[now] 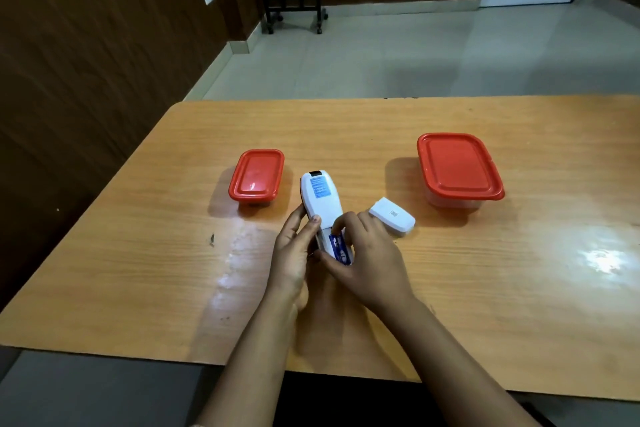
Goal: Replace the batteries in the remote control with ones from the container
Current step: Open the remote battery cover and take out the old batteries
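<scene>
While both hands work at the middle of the counter, I log the scene as follows.

Left hand (pixel 294 253): I see it cupped around the left side of the remote control (pixel 322 204), thumb lying on the white back, fingers wrapped beneath; it is grasping the remote.

Right hand (pixel 367 260): I see it curled over the open battery bay at the near end of the remote, thumb and fingertips pinching a blue-and-white battery (pixel 341 248) that sits partly in the bay.

Remote control: back side up, blue label near its far end, pointing away from me, just right of the small box.

Battery cover (pixel 393 221): white, lying on the counter just right of the right hand, apart from the remote.

Small container (pixel 257 175): red lid on, left of the remote, near it.

Large container (pixel 459 168): red lid on, further right, well apart from the hands.

Counter (pixel 138 270): pale wood, glossy, with glare patches.
</scene>
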